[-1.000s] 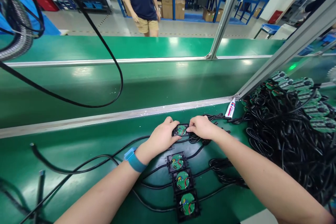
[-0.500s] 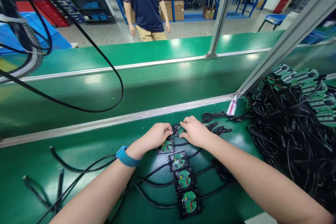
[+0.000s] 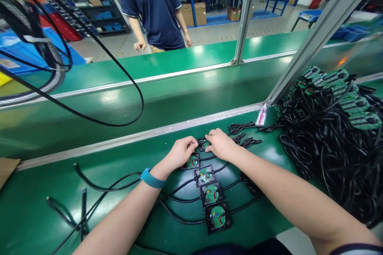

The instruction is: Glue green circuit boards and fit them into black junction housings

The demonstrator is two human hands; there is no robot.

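Our left hand [image 3: 193,144] pinches, fingertips together, at the left edge of the small square black housing with green circuit board [image 3: 204,144], our right hand [image 3: 210,142] gripping its right side, bare green desk [image 3: 143,149] beyond.

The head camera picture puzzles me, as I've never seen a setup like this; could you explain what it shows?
There is no robot here: these are a person's bare hands, seen from a camera worn on that person's head, looking forward and down.

The right hand has its fingers on a small black square housing with a round green circuit board. The left hand, below a blue wristband, has its fingertips at that housing's left edge; whether they pinch anything is too small to tell.

Nearer the camera, four similar housings with black cables lie on the shiny green table. At right is a big tangle of black cables with green boards. Another person in a dark blue shirt stands across the table.
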